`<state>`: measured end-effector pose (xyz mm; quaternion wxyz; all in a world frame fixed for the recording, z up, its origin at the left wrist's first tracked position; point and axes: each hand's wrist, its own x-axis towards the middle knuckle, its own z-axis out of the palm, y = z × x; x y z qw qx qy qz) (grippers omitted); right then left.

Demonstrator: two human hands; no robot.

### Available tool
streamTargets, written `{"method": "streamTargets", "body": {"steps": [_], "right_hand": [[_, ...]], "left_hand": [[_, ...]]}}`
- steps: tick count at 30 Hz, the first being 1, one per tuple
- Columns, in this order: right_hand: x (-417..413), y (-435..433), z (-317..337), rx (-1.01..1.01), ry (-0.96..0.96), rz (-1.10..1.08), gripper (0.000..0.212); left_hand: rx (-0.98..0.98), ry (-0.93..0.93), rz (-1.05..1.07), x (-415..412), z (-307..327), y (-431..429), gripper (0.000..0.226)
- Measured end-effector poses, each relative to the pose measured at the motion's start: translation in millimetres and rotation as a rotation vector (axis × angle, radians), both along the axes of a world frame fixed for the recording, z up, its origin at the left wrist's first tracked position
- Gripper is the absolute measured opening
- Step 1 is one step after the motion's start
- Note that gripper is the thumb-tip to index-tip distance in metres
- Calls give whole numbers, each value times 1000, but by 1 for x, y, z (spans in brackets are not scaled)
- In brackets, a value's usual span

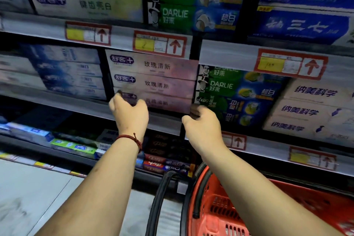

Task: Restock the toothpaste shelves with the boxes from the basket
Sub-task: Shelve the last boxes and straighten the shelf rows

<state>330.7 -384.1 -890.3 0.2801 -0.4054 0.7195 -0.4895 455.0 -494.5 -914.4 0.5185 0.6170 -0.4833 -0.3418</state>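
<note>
Gripping the bottom pink box [166, 104] by its ends, left hand [131, 115] and right hand [204, 125] seem to seat it on the middle shelf [164, 121]; the red basket [220, 214], near right, shows no boxes, so restocking looks nearly done.

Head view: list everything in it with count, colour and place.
pink boxes: three, stacked, middle shelf centre
Darlie boxes: green-blue, stacks on top shelf and right of pink
blue boxes: stack, middle shelf left
white boxes: three, middle shelf right
price tags: red-framed, yellow, shelf edges
basket: one, red, bottom right
bracelet: one, dark red, left wrist
left hand: at lowest pink box's left end
right hand: at its right end
</note>
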Motion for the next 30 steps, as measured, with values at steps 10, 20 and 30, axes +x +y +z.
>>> {"method": "streamTargets", "body": {"steps": [10,20,30], "right_hand": [[14,-18,-8,-42,-38,-166,11],[17,-22,-10,-25,-22,-110,42],[14,-29,-14,-60,-81,-164,61]], "left_hand": [[71,114,-99,29,-4,-32,52],[61,254,-131,34,0,-46,73],[57,295,-58,28,-12,-66,82]]}}
